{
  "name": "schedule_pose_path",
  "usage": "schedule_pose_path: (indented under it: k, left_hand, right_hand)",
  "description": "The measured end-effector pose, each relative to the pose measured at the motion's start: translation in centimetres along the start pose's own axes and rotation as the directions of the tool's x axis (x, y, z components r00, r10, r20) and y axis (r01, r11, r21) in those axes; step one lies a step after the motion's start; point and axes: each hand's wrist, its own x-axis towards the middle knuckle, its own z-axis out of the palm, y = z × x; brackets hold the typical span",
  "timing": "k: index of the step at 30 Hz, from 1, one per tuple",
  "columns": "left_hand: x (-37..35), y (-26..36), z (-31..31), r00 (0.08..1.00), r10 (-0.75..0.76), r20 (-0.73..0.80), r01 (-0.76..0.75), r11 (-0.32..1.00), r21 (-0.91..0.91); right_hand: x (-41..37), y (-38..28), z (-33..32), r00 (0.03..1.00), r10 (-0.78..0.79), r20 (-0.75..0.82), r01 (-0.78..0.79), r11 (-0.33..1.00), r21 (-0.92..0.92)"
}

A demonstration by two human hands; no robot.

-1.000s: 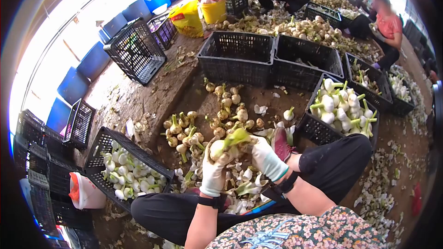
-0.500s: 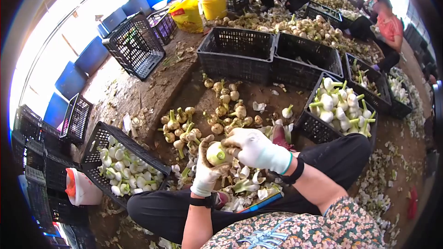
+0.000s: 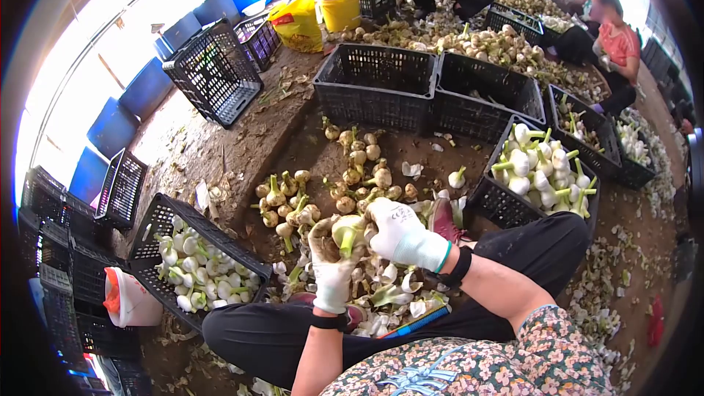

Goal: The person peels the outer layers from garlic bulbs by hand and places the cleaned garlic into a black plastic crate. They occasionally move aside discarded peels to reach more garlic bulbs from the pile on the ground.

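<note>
A garlic bulb (image 3: pixel 346 232) with a pale green stem pointing down towards me is between my gloved hands. My left hand (image 3: pixel 330 262) is closed around its left and lower side. On the other side, my right hand (image 3: pixel 400 233) has its fingers curled in at the bulb's edge; the fingertips are partly hidden. Unpeeled garlic bulbs (image 3: pixel 357 169) with brown, soiled skins lie on the ground just beyond my hands. Loose white peelings (image 3: pixel 392 286) cover the ground beneath them, beside a blue-edged brush-like object (image 3: pixel 418 320).
A tilted black crate (image 3: pixel 213 238) of peeled bulbs stands left; another crate (image 3: pixel 499 202) with stemmed white bulbs stands right. Two black crates (image 3: pixel 378 103) stand ahead. A white bucket (image 3: pixel 139 304) is at far left. Other people (image 3: pixel 616 44) sit near garlic heaps (image 3: pixel 499 48).
The bulb has turned in my hands, so its stem now points down towards me. My right hand has shifted slightly. Co-workers' hands in the background have moved.
</note>
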Motion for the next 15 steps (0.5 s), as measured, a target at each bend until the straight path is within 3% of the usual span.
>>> schedule_pose_path:
  k: [1, 2, 3, 5, 7, 10, 15]
  left_hand:
    - [0.0, -0.9, -0.5, 0.998, 0.044, -0.048, -0.038, 0.992, 0.124]
    - [-0.2, -1.7, -1.2, 0.996, -0.04, -0.082, 0.042, 0.999, 0.025]
    - [-0.3, -1.3, -1.1, 0.996, -0.042, -0.081, 0.044, 0.999, 0.027]
    - [-0.3, -0.6, -0.6, 0.973, -0.031, -0.228, 0.039, 0.999, 0.032]
    - [-0.1, -1.0, -0.6, 0.979, 0.027, -0.203, -0.03, 0.999, -0.015]
    - [-0.1, -1.2, -0.5, 0.978, -0.023, -0.208, 0.011, 0.998, -0.056]
    - [0.0, -2.1, -1.1, 0.983, 0.123, -0.135, -0.101, 0.982, 0.16]
  right_hand:
    - [-0.4, 0.0, 0.4, 0.999, 0.022, 0.027, -0.024, 0.996, 0.08]
    - [-0.6, 0.3, 0.9, 0.999, 0.038, 0.005, -0.039, 0.992, 0.118]
    - [-0.6, 0.6, 1.2, 0.998, 0.056, -0.018, -0.052, 0.986, 0.155]
    - [-1.0, 1.1, 1.2, 0.997, 0.062, -0.056, -0.049, 0.976, 0.21]
    - [-1.2, 1.1, 1.2, 0.994, 0.064, -0.092, -0.038, 0.964, 0.264]
    - [-1.7, 0.2, 0.8, 0.999, 0.001, 0.033, -0.003, 0.999, 0.04]
    - [-1.1, 0.0, 0.6, 0.992, 0.039, 0.118, -0.034, 0.998, -0.05]
